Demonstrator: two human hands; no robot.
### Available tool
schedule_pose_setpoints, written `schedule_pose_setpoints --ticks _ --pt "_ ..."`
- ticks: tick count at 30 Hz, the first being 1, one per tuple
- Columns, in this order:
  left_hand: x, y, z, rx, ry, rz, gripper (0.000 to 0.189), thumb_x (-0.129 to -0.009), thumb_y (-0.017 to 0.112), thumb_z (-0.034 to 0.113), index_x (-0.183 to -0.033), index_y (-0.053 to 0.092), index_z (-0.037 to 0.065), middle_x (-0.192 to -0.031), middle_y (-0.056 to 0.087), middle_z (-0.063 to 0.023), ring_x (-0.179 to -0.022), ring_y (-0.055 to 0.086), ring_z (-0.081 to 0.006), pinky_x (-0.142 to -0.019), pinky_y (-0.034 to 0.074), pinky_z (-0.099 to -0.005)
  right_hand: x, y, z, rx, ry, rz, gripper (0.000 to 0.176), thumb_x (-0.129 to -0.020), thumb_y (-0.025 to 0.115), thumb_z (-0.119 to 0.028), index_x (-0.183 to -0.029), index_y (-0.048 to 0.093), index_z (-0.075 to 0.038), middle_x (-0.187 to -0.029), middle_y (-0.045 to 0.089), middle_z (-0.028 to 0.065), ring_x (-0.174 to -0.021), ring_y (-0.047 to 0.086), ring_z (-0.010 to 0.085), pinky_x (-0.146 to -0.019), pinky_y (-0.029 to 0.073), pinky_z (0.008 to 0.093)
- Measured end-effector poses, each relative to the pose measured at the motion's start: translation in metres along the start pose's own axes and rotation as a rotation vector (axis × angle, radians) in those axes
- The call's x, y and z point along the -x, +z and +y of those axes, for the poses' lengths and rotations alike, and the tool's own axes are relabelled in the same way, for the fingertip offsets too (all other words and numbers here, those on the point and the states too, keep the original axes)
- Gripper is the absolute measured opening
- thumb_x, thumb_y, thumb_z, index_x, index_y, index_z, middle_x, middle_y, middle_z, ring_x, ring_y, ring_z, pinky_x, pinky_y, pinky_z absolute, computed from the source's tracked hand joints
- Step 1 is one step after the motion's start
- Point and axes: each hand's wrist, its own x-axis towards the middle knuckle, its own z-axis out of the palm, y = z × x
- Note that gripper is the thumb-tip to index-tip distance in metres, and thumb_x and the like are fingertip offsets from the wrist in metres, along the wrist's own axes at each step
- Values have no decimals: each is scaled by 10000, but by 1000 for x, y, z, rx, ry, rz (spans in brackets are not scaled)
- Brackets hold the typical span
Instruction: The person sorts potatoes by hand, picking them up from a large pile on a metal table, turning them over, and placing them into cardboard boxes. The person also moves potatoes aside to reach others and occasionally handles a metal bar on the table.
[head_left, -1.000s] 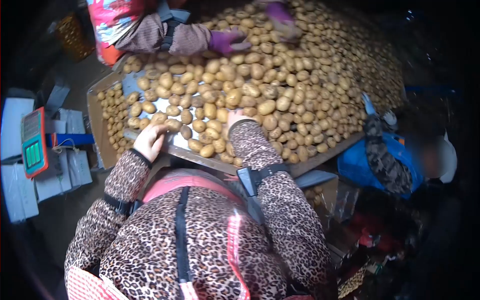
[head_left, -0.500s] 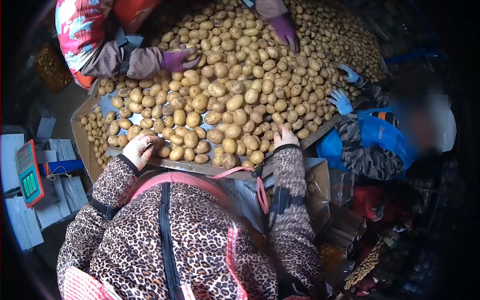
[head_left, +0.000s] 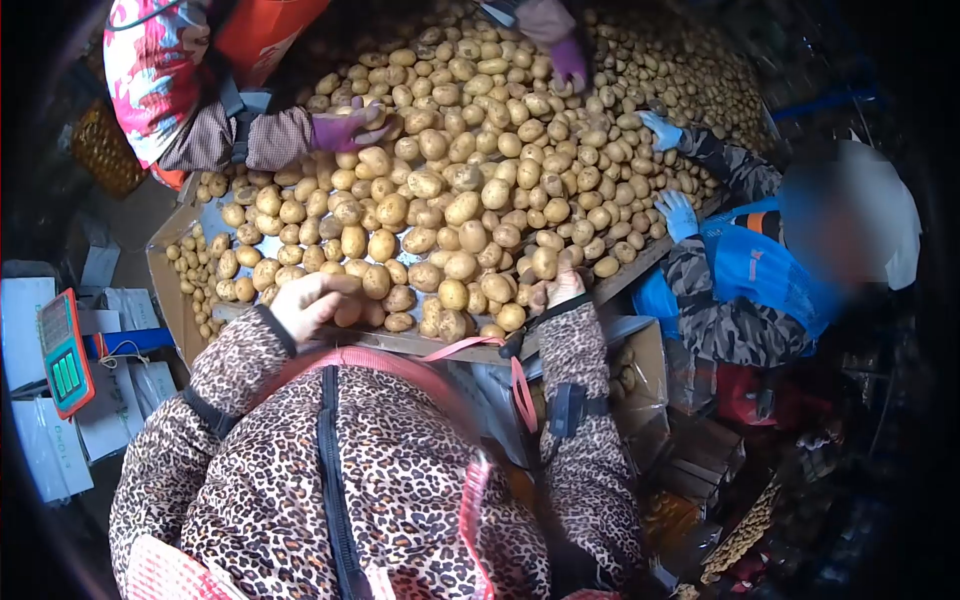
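Observation:
Yellow-brown potatoes of several sizes cover a wide sorting table in front of me. At its near edge, my left hand curls its fingers over a potato, which they partly hide. Farther right along the same edge, my right hand has its fingers closed against a potato; its lower fingers are partly in shadow. A pink strap lies over the wooden edge between my hands.
Across the table, a co-worker's purple-gloved hands touch potatoes. On the right, another person in a blue apron reaches in with blue gloves. A scale display and white cartons stand at left; an open box sits below right.
My left hand has moved right along the edge, over another potato. My right hand has shifted slightly down and left onto a potato. The blue-gloved far hand has moved left.

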Motion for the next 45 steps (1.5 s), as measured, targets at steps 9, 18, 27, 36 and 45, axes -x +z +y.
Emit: schedule_pose_setpoints --ticks 9,18,27,36,45 --pt "-71 94 44 704 -283 -408 858 -796 760 236 -1468 235 136 -1172 575 -95 -1050 571 -223 -771 512 -326 28 79 67 845 -833 -85 222 -866 647 -222 -796 626 -12 -722 610 63 -707 594 166 -661 503 322" --pt "-19 38 31 1171 -564 156 308 -895 545 345 -970 572 47 -829 584 -75 -729 598 -245 -522 498 -311 -69 -82 -32 1416 -302 267 305 -889 540 -276 -1142 599 -118 -1078 629 201 -992 617 333 -887 486 425" --pt "-7 23 -5 939 -408 140 246 -913 570 265 -928 600 22 -795 638 -99 -652 620 -204 -497 480 -287 -22 -21 26 1452 -672 -19 275 -832 550 -218 -1083 619 -130 -1076 608 158 -939 607 337 -828 507 444" --pt "-10 36 8 950 -285 -9 307 -893 515 116 -1175 513 -7 -739 597 -121 -582 556 -243 -500 446 -299 -79 -37 -54 1781 -119 -92 480 -850 599 -376 -1283 512 -187 -1188 602 177 -1105 585 317 -930 473 431" --pt "11 23 53 996 -275 -145 355 -939 557 294 -1228 530 90 -953 633 -96 -665 553 -154 -522 459 -226 22 132 4 825 -388 -706 409 -894 613 -230 -1245 558 -29 -767 602 -22 -568 481 105 -518 395 258"
